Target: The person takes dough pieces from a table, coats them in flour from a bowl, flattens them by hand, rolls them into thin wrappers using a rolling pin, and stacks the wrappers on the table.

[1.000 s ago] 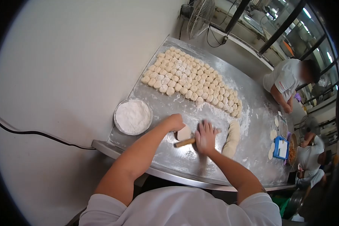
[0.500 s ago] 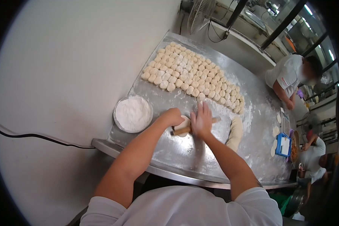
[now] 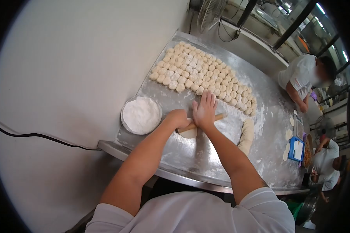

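Between my arms a thin round dough wrapper [image 3: 189,134] lies on the metal table, under a wooden rolling pin [image 3: 220,116]. My left hand [image 3: 177,118] is closed at the far left edge of the wrapper, beside the pin's left end. Flat on the pin rests my right hand [image 3: 205,110], its palm down and fingers stretched forward. Floured dough balls [image 3: 206,73] stand in close rows beyond my hands. A thick dough log [image 3: 246,136] lies to the right. Left of my hands, white flour [image 3: 141,115] fills a round bowl [image 3: 123,120].
A wall [image 3: 74,77] borders the metal table [image 3: 217,171] on the left. At the right end are a blue tray [image 3: 296,149], flat wrappers [image 3: 289,134] and a pan of filling [image 3: 307,151]. Two other people [image 3: 298,75] are on that side. A fan [image 3: 210,15] stands at the back.
The rolling pin and my right hand have moved away from me across the wrapper, so more of its near side shows. My left hand stays at the wrapper's edge.
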The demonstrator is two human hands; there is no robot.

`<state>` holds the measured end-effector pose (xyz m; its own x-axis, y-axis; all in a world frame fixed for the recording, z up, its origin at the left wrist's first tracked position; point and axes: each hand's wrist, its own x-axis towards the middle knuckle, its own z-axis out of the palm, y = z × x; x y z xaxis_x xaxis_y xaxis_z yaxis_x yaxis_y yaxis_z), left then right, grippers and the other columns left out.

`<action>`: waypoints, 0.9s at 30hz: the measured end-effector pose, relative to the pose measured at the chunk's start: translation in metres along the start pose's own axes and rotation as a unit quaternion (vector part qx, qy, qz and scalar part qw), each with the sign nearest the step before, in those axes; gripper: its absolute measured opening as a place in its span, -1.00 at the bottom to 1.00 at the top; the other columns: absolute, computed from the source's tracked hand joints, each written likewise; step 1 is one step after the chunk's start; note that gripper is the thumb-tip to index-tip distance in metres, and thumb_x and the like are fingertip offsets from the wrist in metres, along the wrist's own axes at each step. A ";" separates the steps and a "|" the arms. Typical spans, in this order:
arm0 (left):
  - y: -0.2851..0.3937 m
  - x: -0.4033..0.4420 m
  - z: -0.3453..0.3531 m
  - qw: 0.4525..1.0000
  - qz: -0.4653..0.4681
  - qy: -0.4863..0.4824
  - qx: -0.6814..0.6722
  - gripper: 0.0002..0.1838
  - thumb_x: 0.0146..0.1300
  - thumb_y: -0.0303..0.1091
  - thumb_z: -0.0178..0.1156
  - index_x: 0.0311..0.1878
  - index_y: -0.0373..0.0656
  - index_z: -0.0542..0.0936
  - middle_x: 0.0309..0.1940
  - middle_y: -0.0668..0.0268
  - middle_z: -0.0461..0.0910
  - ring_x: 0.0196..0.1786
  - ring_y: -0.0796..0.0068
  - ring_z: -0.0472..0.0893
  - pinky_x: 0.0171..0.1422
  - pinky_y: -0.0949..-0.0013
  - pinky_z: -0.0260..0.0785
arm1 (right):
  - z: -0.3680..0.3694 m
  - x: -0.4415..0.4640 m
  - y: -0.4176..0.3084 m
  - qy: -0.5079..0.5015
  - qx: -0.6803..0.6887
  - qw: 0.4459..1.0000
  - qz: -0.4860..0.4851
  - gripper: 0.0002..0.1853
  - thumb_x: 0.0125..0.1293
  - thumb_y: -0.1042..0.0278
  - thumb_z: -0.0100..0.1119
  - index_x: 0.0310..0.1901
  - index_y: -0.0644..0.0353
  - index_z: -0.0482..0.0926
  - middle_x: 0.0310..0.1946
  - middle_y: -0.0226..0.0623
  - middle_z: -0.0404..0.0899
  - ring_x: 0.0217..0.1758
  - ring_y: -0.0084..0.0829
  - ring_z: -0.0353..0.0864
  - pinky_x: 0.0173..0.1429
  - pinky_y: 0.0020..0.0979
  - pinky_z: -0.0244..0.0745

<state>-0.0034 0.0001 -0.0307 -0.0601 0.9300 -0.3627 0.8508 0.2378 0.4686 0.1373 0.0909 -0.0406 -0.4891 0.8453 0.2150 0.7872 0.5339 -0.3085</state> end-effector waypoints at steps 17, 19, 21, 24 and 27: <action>-0.012 0.009 -0.006 0.998 -0.028 -0.043 0.030 -0.61 0.33 -0.07 0.41 -0.07 -0.24 0.85 -0.08 -0.04 0.83 -0.01 -0.01 0.83 0.15 0.06 0.65 | 0.007 0.001 -0.017 0.011 0.013 0.999 -0.047 -0.16 0.59 -0.11 0.06 0.66 0.34 0.15 0.73 0.22 0.02 0.80 0.17 -0.03 0.77 0.31 -0.18; -0.029 0.028 0.011 0.997 0.005 -0.036 0.067 -0.53 0.32 0.08 0.43 -0.08 -0.21 0.85 -0.10 -0.05 0.82 -0.04 -0.03 0.81 0.15 0.04 0.63 | -0.005 -0.035 0.004 -0.043 0.029 0.998 -0.047 -0.16 0.58 -0.14 0.07 0.64 0.34 0.19 0.72 0.20 0.05 0.79 0.17 0.00 0.76 0.31 -0.15; -0.024 0.015 -0.007 0.996 0.020 -0.075 0.051 -0.51 0.29 0.09 0.46 -0.08 -0.22 0.85 -0.12 -0.04 0.82 -0.06 -0.03 0.81 0.12 0.05 0.64 | -0.033 -0.088 0.025 -0.127 0.010 0.989 -0.079 -0.19 0.56 -0.17 0.10 0.60 0.31 0.30 0.71 0.17 0.09 0.77 0.19 0.04 0.74 0.32 -0.12; 0.003 -0.006 -0.037 0.987 0.010 -0.140 0.074 -0.53 0.21 0.00 0.49 -0.07 -0.27 0.85 -0.05 -0.09 0.81 0.01 -0.05 0.81 0.15 0.05 0.65 | -0.072 -0.144 0.059 -0.175 -0.027 0.964 -0.201 -0.37 0.49 -0.07 0.24 0.40 0.23 0.53 0.61 0.13 0.26 0.71 0.16 0.15 0.71 0.28 0.01; 0.006 0.006 -0.022 0.988 0.055 -0.120 0.078 -0.55 0.18 -0.01 0.51 -0.12 -0.26 0.84 -0.14 -0.06 0.81 -0.08 -0.02 0.81 0.06 0.05 0.65 | -0.076 -0.145 0.073 -0.243 -0.031 0.935 -0.256 -0.56 0.45 0.13 0.27 0.24 0.18 0.63 0.35 0.00 0.51 0.51 0.06 0.42 0.58 0.08 0.33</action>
<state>-0.0106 0.0130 -0.0122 0.1467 0.8505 -0.5051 0.9162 0.0756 0.3935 0.2944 0.0053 -0.0234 -0.9090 0.3957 -0.1308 0.4159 0.8818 -0.2225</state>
